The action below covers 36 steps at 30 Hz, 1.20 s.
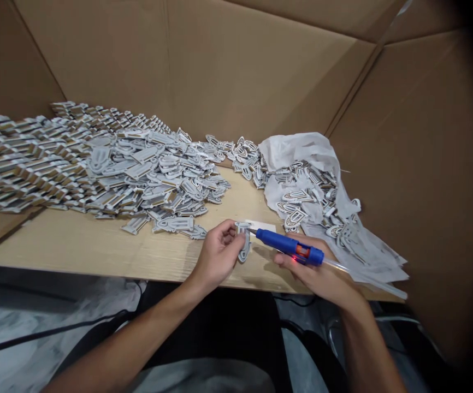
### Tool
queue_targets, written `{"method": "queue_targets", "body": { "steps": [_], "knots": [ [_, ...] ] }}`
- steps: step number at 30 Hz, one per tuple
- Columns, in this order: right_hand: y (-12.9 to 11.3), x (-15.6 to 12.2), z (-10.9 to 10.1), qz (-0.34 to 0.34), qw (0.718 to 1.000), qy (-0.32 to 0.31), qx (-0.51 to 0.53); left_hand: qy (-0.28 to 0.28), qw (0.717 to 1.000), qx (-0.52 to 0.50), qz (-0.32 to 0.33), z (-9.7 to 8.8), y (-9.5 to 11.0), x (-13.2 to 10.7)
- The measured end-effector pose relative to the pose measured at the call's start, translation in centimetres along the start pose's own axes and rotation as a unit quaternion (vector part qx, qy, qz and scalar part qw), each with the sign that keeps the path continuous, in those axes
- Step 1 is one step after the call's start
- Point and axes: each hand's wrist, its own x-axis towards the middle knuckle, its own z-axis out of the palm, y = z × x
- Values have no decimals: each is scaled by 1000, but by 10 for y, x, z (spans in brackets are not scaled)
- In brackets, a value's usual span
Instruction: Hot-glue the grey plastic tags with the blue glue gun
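My left hand [219,252] pinches a small grey plastic piece [243,252], shaped like a narrow arch with a rounded lower end and a flat bar on top. In my right hand [316,273] is a blue glue gun [288,245] with a red glow beneath its body. Out of its back sticks a long clear glue stick [367,279]. The nozzle [253,231] points left and meets the upper part of the grey piece, or nearly so; touching or just apart, I cannot tell. Under the piece lies a white card [263,226], partly hidden.
Left of my hands is a loose heap of grey pieces [158,174], beside stacked rows of similar pieces [27,164]. A white plastic bag [297,144] spills more pieces [296,210] at the right. Cardboard walls [253,65] enclose the wooden tabletop [138,256].
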Motion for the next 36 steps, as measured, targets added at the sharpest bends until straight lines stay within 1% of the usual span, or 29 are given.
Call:
{"method": "queue_targets", "body": {
  "steps": [6, 11, 16, 24, 30, 36],
  "knots": [
    [13, 0, 7, 6, 1000, 24, -18, 3, 1000, 7, 2, 2, 3, 0],
    [17, -1, 9, 9, 999, 35, -16, -1, 1000, 8, 4, 2, 3, 0],
    [12, 1, 9, -15, 999, 30, -32, 3, 1000, 7, 18, 0, 1, 1],
    [0, 2, 9, -35, 998, -2, -60, 17, 1000, 13, 5, 0, 2, 1],
    [-2, 2, 10, -37, 997, -15, -69, 17, 1000, 14, -1, 0, 2, 0],
    [-3, 3, 10, -37, 997, -14, -73, 15, 1000, 10, 6, 0, 1, 1]
  ]
}}
